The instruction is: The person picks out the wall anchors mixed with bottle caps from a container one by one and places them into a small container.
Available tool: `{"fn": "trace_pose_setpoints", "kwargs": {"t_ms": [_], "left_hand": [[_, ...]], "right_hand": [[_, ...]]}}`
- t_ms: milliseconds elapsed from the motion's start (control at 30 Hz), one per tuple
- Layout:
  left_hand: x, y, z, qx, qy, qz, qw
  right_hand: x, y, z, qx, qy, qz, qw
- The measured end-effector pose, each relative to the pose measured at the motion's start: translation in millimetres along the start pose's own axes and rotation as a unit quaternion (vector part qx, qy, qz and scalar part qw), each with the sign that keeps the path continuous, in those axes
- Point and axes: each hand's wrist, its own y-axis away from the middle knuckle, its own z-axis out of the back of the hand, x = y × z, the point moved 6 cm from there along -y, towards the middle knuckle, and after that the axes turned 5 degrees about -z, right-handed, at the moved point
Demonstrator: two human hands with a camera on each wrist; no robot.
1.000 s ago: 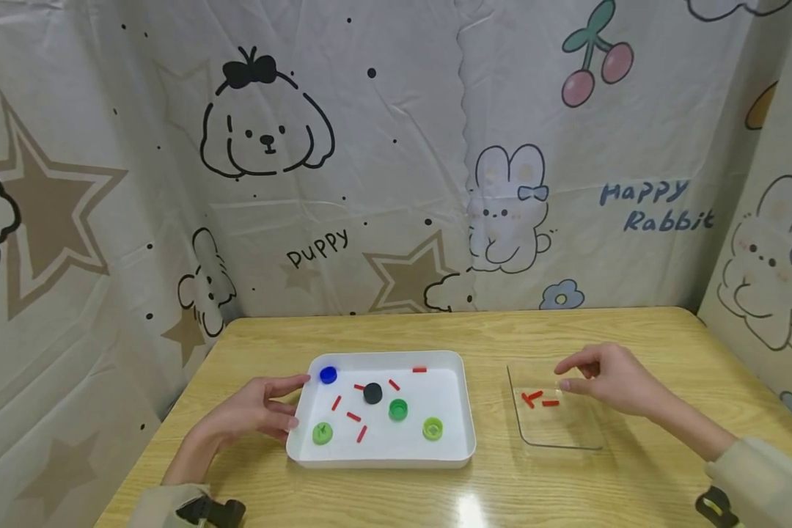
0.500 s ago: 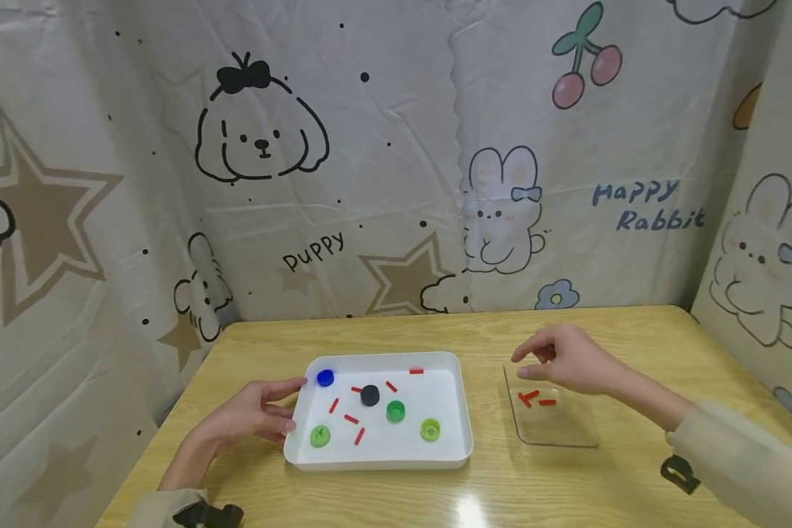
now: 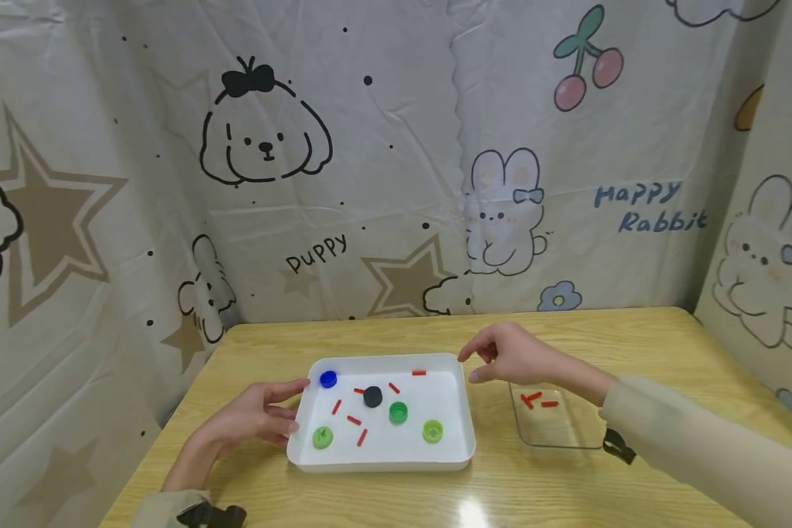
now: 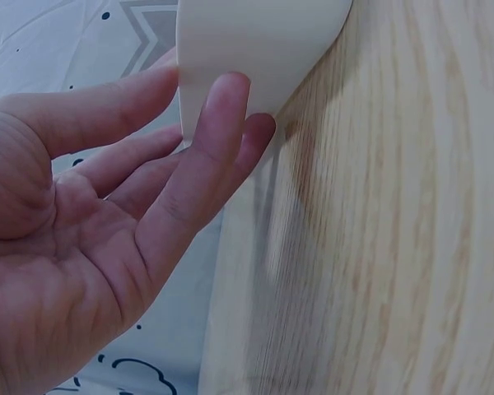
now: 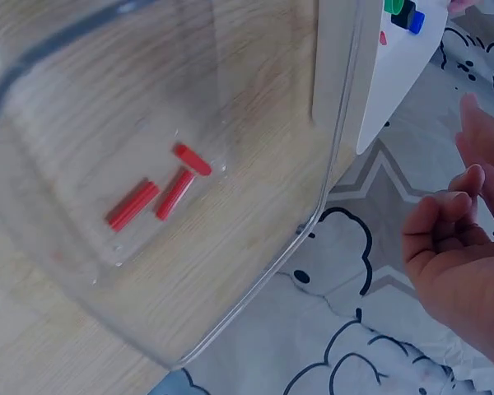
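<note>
A white tray (image 3: 452, 411) holds several short red sticks (image 3: 361, 438) and coloured bottle caps, among them a blue cap (image 3: 328, 379), a black cap (image 3: 372, 397) and a green cap (image 3: 399, 413). My left hand (image 3: 254, 414) rests its fingertips (image 4: 222, 99) against the outside of the tray's left wall. Over the tray's upper right corner hovers my right hand (image 3: 518, 356), thumb and index finger spread apart and the other fingers loosely curled, with nothing visible between them. A clear plastic box (image 3: 561, 446) stands right of the tray, with red sticks (image 5: 133, 206) on its bottom.
Two more caps, a light green cap (image 3: 323, 438) and a yellow-green cap (image 3: 433, 431), lie near the tray's front side. Wooden tabletop (image 3: 383, 502) surrounds both containers. A printed cloth (image 3: 396, 183) hangs behind the table. My right forearm reaches across the box's far right part.
My right hand has moved left from over the clear box to the tray's upper right corner. The left hand stays at the tray's left side. The sticks and caps lie as before.
</note>
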Motion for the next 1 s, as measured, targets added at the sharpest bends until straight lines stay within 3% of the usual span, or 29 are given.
{"fn": "trace_pose_setpoints", "kwargs": {"t_ms": [267,767,1000], "left_hand": [[1.0,-0.1,2.2,-0.002,0.005,0.007,1.0],[2.1,-1.9,1.5,0.008,0.016,-0.009,0.9998],[1.3,-2.4,1.5,0.008,0.016,-0.01,0.9998]], "right_hand": [[4.4,-29.2,-22.7,0.039,0.015,-0.005,0.999],[30.5,-66.3,-54.8,0.094,0.055,0.038,0.993],[27.4,-82.9,-69.1,0.107,0.062,0.017,0.992]]}}
